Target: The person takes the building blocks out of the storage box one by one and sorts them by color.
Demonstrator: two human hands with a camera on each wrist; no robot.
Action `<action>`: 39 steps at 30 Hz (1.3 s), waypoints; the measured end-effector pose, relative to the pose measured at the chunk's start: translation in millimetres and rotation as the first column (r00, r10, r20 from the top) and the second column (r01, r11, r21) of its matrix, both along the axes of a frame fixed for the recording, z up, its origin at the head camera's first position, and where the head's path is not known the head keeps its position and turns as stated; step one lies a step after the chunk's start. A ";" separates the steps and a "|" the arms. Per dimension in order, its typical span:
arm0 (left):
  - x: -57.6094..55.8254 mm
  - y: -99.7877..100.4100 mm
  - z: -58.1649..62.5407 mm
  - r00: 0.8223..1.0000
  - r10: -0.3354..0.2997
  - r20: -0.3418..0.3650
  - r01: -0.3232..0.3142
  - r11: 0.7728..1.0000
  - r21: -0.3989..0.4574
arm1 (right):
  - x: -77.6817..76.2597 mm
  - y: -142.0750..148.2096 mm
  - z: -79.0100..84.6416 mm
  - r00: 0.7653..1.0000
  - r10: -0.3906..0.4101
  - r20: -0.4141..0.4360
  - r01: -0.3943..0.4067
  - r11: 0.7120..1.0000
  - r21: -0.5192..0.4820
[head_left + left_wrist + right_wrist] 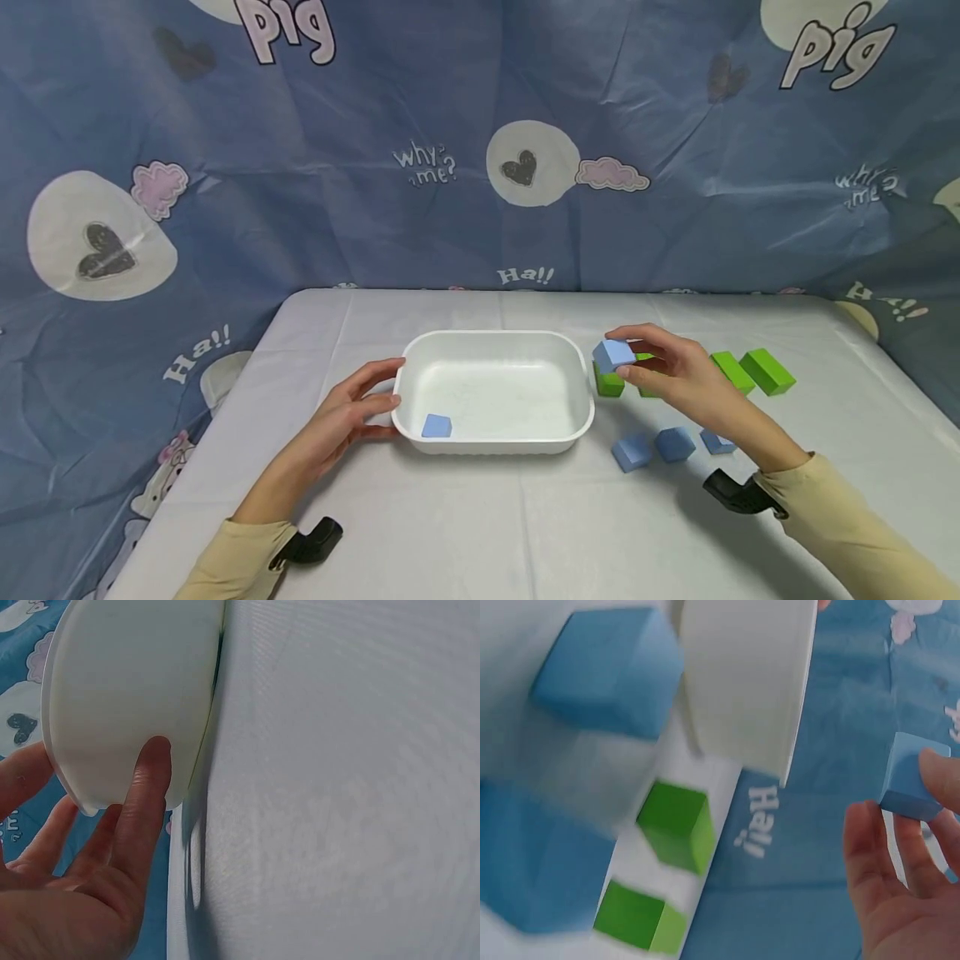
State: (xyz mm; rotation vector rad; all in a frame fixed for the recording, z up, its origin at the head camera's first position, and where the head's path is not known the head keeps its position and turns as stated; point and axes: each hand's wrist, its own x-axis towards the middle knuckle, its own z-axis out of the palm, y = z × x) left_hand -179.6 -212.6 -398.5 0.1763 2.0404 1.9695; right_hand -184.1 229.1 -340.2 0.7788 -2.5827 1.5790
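A white plastic tray (491, 447) with a raised rim stands mid-table, with one blue block (437, 426) lying in its front left corner. My left hand (341, 421) rests its fingertips against the tray's left end. In the left wrist view those fingers (147, 791) are nearly straight along the outer wall. Just past the tray's right rim, my right hand (682, 375) pinches another blue block (613, 356) between thumb and fingers, raised off the table. Green blocks (609, 382) lie behind and below this hand, one of them partly covered by it.
On the right of the white-covered table (450, 533), several blue blocks (675, 444) lie in front and more green blocks (767, 372) lie farther back. A blue printed cloth (337, 208) hangs behind the table. Each sleeve carries a black wrist mount (311, 542).
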 end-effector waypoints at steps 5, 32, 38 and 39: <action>-0.1 1.2 1.8 1.000 0.005 0.000 -0.005 1.000 -0.011 | 5.0 22.9 1.4 0.998 -0.052 -0.019 0.053 0.998 0.029; -0.4 -0.1 0.4 1.000 -0.010 -0.003 0.010 1.000 -0.014 | 27.9 126.0 -19.8 0.973 -0.211 -0.092 0.225 0.957 0.184; 0.0 -0.4 0.6 1.000 -0.008 -0.004 0.008 1.000 -0.012 | 34.2 147.2 -28.2 0.972 -0.224 -0.064 0.233 0.936 0.265; 0.3 -0.5 0.6 1.000 -0.009 -0.003 0.009 1.000 -0.010 | 35.1 150.5 -29.3 0.970 -0.236 -0.054 0.242 0.929 0.280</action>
